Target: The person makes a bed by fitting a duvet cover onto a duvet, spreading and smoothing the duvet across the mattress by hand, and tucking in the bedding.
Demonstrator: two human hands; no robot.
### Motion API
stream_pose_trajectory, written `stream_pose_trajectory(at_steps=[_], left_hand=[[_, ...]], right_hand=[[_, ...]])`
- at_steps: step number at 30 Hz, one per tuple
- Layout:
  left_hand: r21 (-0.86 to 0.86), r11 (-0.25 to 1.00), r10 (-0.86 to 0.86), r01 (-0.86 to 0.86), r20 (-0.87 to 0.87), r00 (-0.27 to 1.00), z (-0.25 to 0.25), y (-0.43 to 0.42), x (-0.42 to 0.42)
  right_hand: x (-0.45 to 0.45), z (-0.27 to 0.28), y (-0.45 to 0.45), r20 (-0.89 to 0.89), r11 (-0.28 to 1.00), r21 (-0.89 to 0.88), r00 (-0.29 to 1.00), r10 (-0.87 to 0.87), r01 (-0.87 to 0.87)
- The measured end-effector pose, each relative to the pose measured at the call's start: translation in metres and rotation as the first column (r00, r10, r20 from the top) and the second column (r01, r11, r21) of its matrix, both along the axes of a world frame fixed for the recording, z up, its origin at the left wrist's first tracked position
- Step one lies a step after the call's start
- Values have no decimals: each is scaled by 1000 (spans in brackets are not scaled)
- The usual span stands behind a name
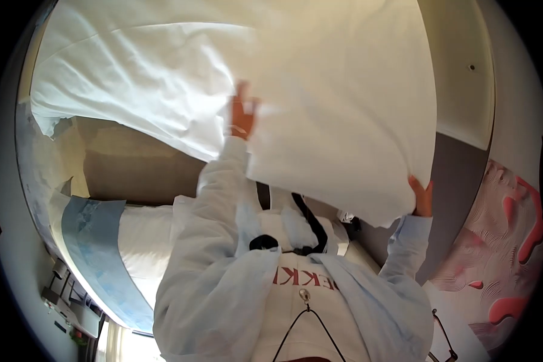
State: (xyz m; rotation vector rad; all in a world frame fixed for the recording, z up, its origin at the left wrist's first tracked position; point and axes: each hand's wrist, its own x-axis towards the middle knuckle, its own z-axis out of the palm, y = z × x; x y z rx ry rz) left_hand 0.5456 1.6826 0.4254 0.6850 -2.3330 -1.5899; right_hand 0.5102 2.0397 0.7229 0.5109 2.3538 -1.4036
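A large white sheet point(344, 90) spreads across the upper view, creased on the left and smoother on the right. My left hand point(243, 114) is over its middle, slightly blurred, fingers apart and holding nothing. At the sheet's near right corner, my right hand point(422, 197) has its fingers closed on the edge, with thumb and fingers at the fabric. The near edge of the sheet hangs in front of my body. What lies under the sheet is hidden.
Another bed with white bedding point(143, 244) and a blue runner point(93, 232) is at the left. Brown floor point(142, 166) shows between. A cream panel point(461, 90) stands at the right, near a pink and red textured surface point(495, 253). Dark furniture is at lower left.
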Motion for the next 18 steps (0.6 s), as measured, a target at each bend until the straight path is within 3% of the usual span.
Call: stream_pose_trajectory(at_steps=[1,2,3,4,5,6,9,10,11,13,15,16,18], left_hand=[[-17,965,-264,263,-70,962,-32,29,-13],[-208,712,-649,671,170,742,-58,57,-25],[-286,732,-576,618,225,786,-63,86,-22],[-130,788,-576,602,192,795,-50,87,-17],[-16,842,-531,540,161,832,-71,101,-16],[-11,855,-512,519,150,846,-87,110,-14],[44,861,-506,506,169,846,-96,124,14],[59,862,-505,503,176,845,-97,127,28],[77,867,-498,493,183,848,-101,127,39],[146,881,-472,450,219,854,-111,124,72],[205,889,-453,410,259,853,-130,116,96],[232,891,-444,389,279,851,-138,112,105],[273,887,-446,372,301,843,-149,108,119]], right_hand=[[2,5,-14,-77,1000,-16,997,23,-24],[2,9,-24,-89,999,-9,995,45,-46],[3,11,-35,-124,992,3,984,129,-129],[0,14,-51,-154,976,19,964,215,-215],[-2,11,-80,-181,968,-81,959,219,-236],[0,10,-120,-207,951,-176,954,217,-255],[-25,-6,-213,9,815,-334,863,506,-474],[-27,-14,-263,-34,716,-506,841,541,-481],[-35,-35,-288,-41,621,-522,744,667,-585],[-37,-77,-354,-354,356,-398,500,791,-845],[-29,-112,-417,-248,246,-393,359,900,-886],[-19,-146,-444,-414,211,-262,308,857,-941],[-3,-193,-487,-302,153,-383,280,911,-911]])
